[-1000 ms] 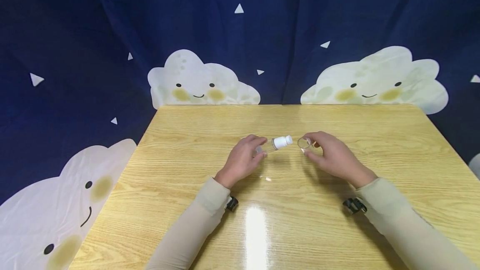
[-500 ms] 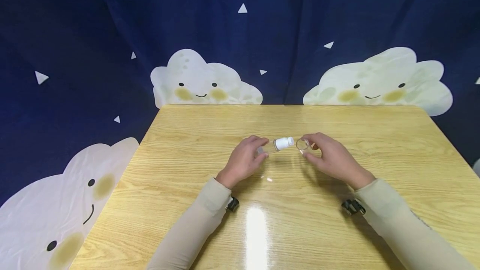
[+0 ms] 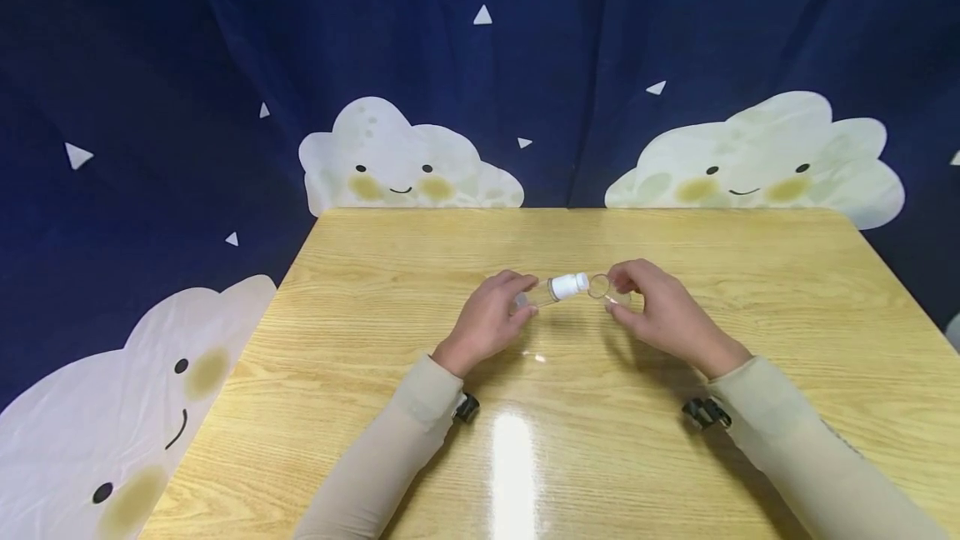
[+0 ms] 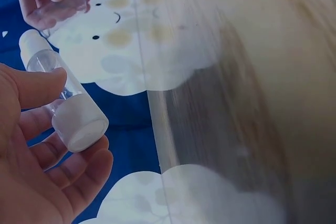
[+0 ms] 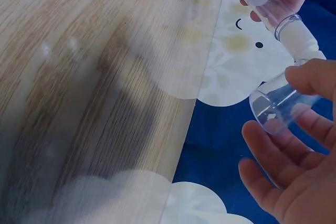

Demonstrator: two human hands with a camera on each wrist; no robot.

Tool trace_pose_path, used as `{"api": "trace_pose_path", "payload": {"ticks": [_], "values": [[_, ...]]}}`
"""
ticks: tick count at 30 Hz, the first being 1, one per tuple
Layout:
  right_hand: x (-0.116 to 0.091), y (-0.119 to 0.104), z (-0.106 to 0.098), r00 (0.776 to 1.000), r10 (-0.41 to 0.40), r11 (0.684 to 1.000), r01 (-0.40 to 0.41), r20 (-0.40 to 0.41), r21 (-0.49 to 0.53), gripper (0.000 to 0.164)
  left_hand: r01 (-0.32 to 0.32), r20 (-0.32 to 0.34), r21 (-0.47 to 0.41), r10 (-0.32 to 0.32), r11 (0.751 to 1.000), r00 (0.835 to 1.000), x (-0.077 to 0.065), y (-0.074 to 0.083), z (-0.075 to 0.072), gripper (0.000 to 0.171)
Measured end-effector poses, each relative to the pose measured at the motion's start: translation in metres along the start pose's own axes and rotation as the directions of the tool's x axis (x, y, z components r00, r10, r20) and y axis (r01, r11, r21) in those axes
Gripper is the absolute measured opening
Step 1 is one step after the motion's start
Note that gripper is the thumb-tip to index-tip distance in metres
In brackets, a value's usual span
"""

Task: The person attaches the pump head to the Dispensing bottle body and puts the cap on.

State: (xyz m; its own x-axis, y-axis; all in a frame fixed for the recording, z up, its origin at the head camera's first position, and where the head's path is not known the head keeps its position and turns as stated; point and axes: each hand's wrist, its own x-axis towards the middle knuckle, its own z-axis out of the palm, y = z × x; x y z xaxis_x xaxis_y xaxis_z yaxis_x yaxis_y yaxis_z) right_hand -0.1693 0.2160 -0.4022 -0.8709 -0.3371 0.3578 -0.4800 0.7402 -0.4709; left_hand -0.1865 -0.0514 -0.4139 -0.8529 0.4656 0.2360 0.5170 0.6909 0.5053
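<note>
My left hand (image 3: 486,322) grips a small clear bottle with a white pump top (image 3: 564,286) above the table, tilted on its side with the white end to the right. In the left wrist view the thumb and fingers wrap the bottle's body (image 4: 80,121), whose base is whitish. Just right of the white end, my right hand (image 3: 667,311) holds a clear cap between thumb and fingers. The cap (image 5: 273,103) is hollow and see-through in the right wrist view. Its round open rim faces the pump top in the head view, close to it; whether they touch I cannot tell.
A light wood-grain table (image 3: 375,457) lies under both hands, with a bright glare near its front. Behind it hangs a dark blue curtain (image 3: 555,65) with white triangles and smiling clouds. Small black wrist cameras sit at both cuffs.
The clear cap has shifted left towards the pump top and turned, so more of its side shows. The right fingers have lifted slightly. My left hand and the bottle have hardly moved.
</note>
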Motion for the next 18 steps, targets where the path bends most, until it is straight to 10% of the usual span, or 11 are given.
{"api": "trace_pose_path", "payload": {"ticks": [18], "values": [[-0.0011,0.0001,-0.0051,0.997,-0.054,0.997,0.051,-0.060,-0.056,0.036,0.002,0.010,-0.025,-0.002,1.000,1.000,-0.0007,-0.0019,0.0011,0.040]]}}
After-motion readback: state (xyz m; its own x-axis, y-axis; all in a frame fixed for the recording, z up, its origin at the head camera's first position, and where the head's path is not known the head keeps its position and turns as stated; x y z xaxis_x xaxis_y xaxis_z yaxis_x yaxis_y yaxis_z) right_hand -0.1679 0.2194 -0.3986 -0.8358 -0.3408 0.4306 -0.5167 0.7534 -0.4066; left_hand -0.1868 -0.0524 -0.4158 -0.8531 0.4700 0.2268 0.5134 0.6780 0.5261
